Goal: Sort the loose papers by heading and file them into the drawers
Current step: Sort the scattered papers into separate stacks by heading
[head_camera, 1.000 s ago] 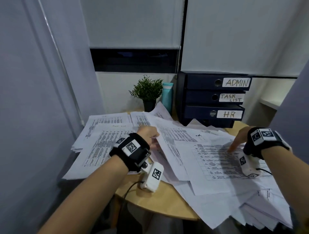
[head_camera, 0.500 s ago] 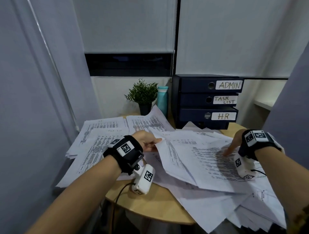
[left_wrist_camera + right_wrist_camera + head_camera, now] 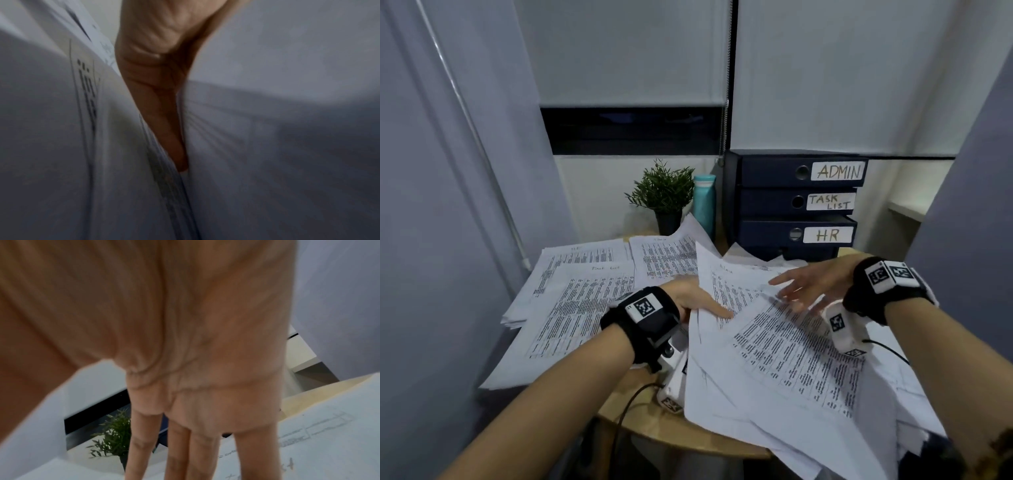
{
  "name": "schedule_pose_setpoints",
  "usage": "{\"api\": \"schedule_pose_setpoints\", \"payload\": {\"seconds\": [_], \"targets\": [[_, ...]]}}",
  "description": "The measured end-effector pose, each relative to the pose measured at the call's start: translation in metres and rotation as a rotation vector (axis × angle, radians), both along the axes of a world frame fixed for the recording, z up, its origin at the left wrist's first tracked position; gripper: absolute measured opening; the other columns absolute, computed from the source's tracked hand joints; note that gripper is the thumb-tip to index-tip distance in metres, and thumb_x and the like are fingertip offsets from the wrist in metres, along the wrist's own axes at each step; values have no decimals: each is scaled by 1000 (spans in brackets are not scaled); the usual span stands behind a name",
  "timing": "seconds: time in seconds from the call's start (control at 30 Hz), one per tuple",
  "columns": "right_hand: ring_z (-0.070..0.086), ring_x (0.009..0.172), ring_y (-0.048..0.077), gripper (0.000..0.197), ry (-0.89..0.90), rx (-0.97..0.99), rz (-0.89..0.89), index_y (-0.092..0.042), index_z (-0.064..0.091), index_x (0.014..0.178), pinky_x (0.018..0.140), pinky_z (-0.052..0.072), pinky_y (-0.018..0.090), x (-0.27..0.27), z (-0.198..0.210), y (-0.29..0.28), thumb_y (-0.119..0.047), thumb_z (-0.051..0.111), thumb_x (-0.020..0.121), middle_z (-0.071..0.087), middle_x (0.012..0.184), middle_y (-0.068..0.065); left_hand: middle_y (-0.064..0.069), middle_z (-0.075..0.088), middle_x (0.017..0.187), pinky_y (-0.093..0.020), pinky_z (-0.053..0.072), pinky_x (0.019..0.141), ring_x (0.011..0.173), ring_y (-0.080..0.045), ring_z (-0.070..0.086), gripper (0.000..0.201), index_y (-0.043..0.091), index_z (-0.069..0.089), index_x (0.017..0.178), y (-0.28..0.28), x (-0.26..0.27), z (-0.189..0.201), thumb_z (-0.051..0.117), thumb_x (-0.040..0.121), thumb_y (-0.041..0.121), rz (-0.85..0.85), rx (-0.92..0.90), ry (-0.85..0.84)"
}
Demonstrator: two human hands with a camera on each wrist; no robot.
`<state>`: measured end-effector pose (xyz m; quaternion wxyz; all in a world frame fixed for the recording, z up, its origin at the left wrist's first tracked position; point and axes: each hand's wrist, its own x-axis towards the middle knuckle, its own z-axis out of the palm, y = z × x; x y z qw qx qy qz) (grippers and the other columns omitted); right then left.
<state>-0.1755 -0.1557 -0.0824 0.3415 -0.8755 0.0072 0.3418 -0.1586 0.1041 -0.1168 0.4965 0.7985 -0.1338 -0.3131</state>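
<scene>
Loose printed papers point(image 3: 787, 359) cover the right half of the round wooden table point(image 3: 688, 431). My left hand point(image 3: 709, 305) pinches the left edge of a few sheets point(image 3: 267, 146) and holds it raised; the thumb point(image 3: 166, 116) lies on top and the fingers are hidden underneath. My right hand point(image 3: 801, 287) hovers just over these sheets with its fingers point(image 3: 199, 454) straight and spread, holding nothing. At the back right stands a dark blue drawer unit with all three drawers closed, labelled ADMIN point(image 3: 838, 170), TASK LIST point(image 3: 829, 201) and HR point(image 3: 827, 235).
Flat stacks of printed sheets lie on the left point(image 3: 578, 308) and at the back middle point(image 3: 664, 255). A small potted plant point(image 3: 664, 195) and a teal bottle point(image 3: 704, 202) stand beside the drawers. Grey partition walls close in on both sides.
My left hand has raised the sheets' left edge higher. My right hand has come up off the paper and swung left, its fingers now spread.
</scene>
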Motion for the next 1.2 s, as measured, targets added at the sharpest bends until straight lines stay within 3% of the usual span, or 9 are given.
{"api": "schedule_pose_setpoints", "payload": {"seconds": [0.13, 0.27, 0.37, 0.5, 0.63, 0.83, 1.0, 1.1, 1.2], "targets": [[46, 130, 23, 50, -208, 87, -188, -18, 47, 135, 107, 37, 42, -4, -7, -9, -3, 62, 90, 58, 132, 4, -9, 62, 127, -42, 42, 106, 118, -24, 57, 63, 9, 61, 124, 8, 8, -4, 82, 66, -3, 44, 49, -168], [54, 114, 25, 33, -606, 113, -721, -12, 59, 120, 82, 43, 27, 0, -13, -36, -19, 67, 89, 59, 121, 6, -8, 65, 124, -44, 44, 104, 116, -23, 59, 65, 9, 61, 124, 27, 16, -3, 83, 64, -5, 133, -29, -220], [59, 100, 21, 25, -561, -93, -680, -26, 67, 96, 91, 46, 32, 5, -20, -52, -46, 69, 82, 65, 115, 2, -7, 67, 118, -46, 43, 104, 115, -24, 59, 85, 12, 63, 119, 35, 22, -5, 96, 40, 18, 137, -56, -228], [55, 103, 24, 54, -536, -24, -649, -16, 58, 113, 82, 44, 31, -4, -12, -39, -64, 44, 91, 56, 113, 4, -11, 70, 109, -38, 49, 98, 105, -23, 64, 97, 1, 63, 113, 38, 27, -10, 98, 26, 22, 239, -135, -264], [57, 113, 33, 103, -512, -157, -546, -5, 62, 113, 101, 44, 46, -8, -8, -34, -91, 38, 62, 61, 118, 11, 1, 73, 104, -32, 51, 92, 102, -16, 67, 83, 14, 70, 107, 41, 22, -2, 92, 31, 40, 262, -255, -338], [56, 72, 4, 49, -477, -257, -311, -26, 64, 121, 55, 41, 11, -16, 1, -24, -52, 69, 80, 64, 88, -11, -8, 71, 107, -36, 54, 87, 90, -20, 69, 38, 12, 64, 113, 35, 16, 15, 58, 91, 42, 382, -368, -314], [58, 74, -13, 49, -527, -161, -261, -39, 60, 122, 52, 37, 0, -19, -1, -20, -32, 80, 77, 64, 98, -21, -7, 74, 99, -35, 56, 86, 89, -17, 72, 32, 4, 69, 103, 37, 12, 17, 80, 73, 11, 523, -574, -378], [65, 94, 2, 84, -516, 3, -231, -36, 51, 135, 75, 47, 10, -6, -10, -23, -39, 88, 60, 66, 111, -16, 0, 75, 90, -33, 57, 84, 88, -13, 72, 36, 5, 69, 101, 38, 13, 18, 82, 67, 4, 566, -635, -402], [71, 83, 10, 54, -490, 240, -299, -23, 62, 126, 67, 54, 18, 1, -11, -21, -9, 77, 76, 74, 101, -1, -8, 73, 100, -39, 55, 88, 94, -19, 71, 49, 4, 68, 104, 37, 15, 17, 86, 59, 9, 612, -666, -412]]}}
